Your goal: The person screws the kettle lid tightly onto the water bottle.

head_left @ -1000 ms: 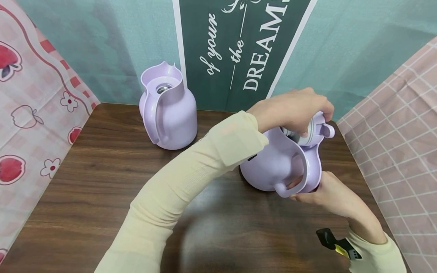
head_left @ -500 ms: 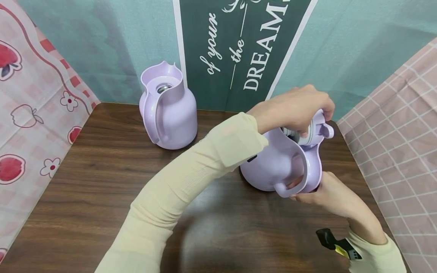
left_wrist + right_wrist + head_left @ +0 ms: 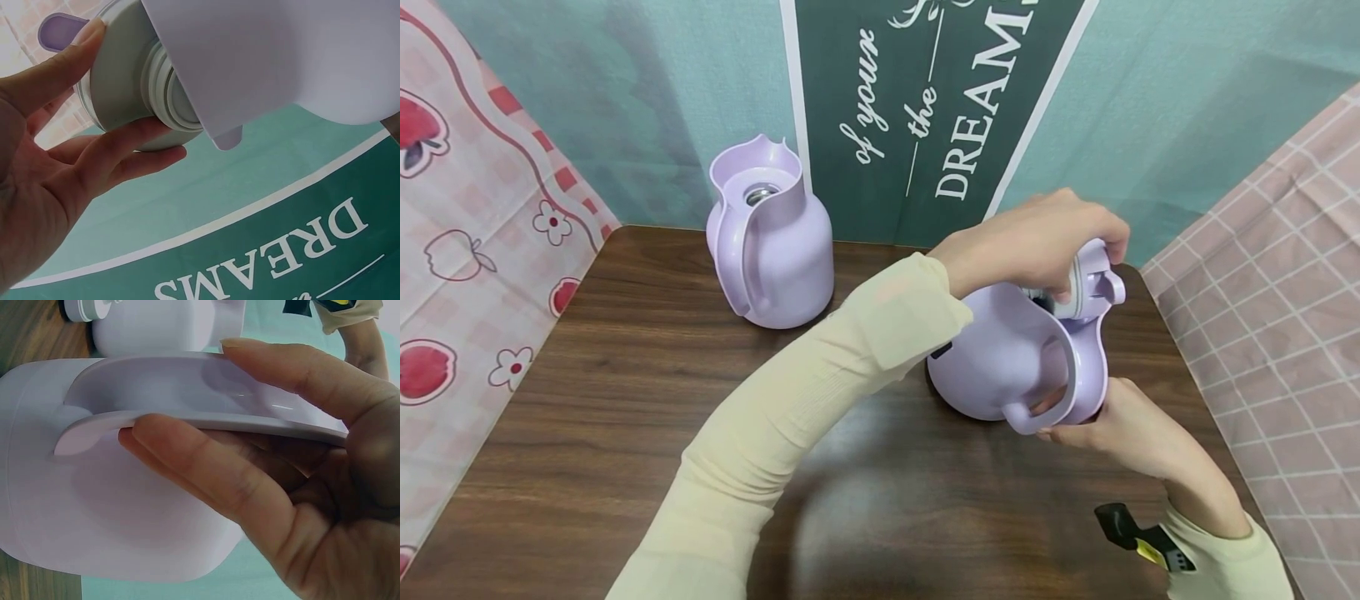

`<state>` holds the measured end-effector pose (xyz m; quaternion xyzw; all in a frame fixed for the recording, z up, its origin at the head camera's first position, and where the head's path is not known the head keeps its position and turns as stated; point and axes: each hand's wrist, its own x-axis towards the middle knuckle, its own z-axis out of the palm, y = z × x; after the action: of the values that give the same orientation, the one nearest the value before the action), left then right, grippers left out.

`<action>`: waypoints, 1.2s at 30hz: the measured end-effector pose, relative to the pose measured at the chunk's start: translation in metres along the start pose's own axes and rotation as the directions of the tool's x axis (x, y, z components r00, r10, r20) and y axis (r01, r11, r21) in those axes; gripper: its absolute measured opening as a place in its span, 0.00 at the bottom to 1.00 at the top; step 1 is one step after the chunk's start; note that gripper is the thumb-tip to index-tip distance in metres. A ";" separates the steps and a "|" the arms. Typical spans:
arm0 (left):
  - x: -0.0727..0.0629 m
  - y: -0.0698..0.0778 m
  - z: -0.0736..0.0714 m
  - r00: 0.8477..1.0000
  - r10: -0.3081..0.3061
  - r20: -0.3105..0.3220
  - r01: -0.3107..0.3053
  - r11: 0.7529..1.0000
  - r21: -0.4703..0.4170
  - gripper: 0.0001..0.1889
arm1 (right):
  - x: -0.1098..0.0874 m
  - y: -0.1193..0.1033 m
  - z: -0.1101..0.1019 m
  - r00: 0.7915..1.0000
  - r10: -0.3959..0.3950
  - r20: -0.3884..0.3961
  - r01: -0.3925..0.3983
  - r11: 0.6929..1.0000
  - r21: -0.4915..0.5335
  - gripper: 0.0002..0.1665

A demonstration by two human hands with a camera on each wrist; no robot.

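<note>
While the left hand (image 3: 1037,242) pinches the lid (image 3: 1093,283) between thumb and fingers, right of centre in the frame, the right hand (image 3: 1123,425), low on the right, grips the tilted jug (image 3: 988,358) near its neck and handle (image 3: 1074,371); some of its fingers are hidden behind the jug in the head view.

The lid sits on edge at the jug's mouth, its tab (image 3: 61,31) at the upper left of the left wrist view and its ringed plug (image 3: 172,94) turned towards the jug; the jug's wall hides how far the plug goes in, so I cannot tell whether it is seated.

To handle the lid well here, I would brace the jug firmly with the right hand; the tilted jug looks likely to roll if that grip slackens; the lid is best guided squarely along the line of the mouth, since a slanted plug could catch on the rim; fingertips belong on the lid's edge, clear of the gap.

Further out, the second jug (image 3: 790,258) stands upright and lidless at upper left, well apart on the wooden table (image 3: 625,433); teal cloth (image 3: 1210,100) hangs behind.
</note>
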<state>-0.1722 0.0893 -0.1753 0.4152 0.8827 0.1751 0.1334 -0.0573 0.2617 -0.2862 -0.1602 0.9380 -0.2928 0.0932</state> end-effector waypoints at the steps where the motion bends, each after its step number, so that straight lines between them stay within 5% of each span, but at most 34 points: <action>1: 0.000 -0.001 0.000 1.000 0.005 -0.001 -0.005 1.000 -0.001 0.25 | 0.000 0.000 0.000 1.000 0.000 0.001 0.000 1.000 0.001 0.21; 14: 0.001 -0.004 0.002 0.999 0.028 0.036 -0.029 0.998 0.048 0.25 | -0.001 0.001 0.001 1.000 -0.013 0.003 0.013 1.000 0.006 0.20; 21: 0.001 -0.005 0.001 0.996 -0.011 0.087 0.006 0.999 0.053 0.32 | -0.001 0.001 0.002 1.000 -0.020 0.001 0.020 1.000 0.018 0.19; 27: 0.001 -0.005 0.002 0.999 0.026 0.033 -0.028 0.997 0.066 0.27 | -0.001 0.002 0.002 1.000 -0.029 -0.001 0.029 0.999 0.025 0.19; 36: 0.002 -0.006 0.002 1.000 -0.007 -0.007 0.007 1.000 -0.012 0.25 | -0.001 0.003 0.003 0.998 -0.055 -0.018 0.055 0.998 -0.006 0.17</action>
<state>-0.1774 0.0877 -0.1797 0.4108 0.8834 0.1815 0.1337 -0.0560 0.2623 -0.2903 -0.1834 0.9349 -0.2943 0.0762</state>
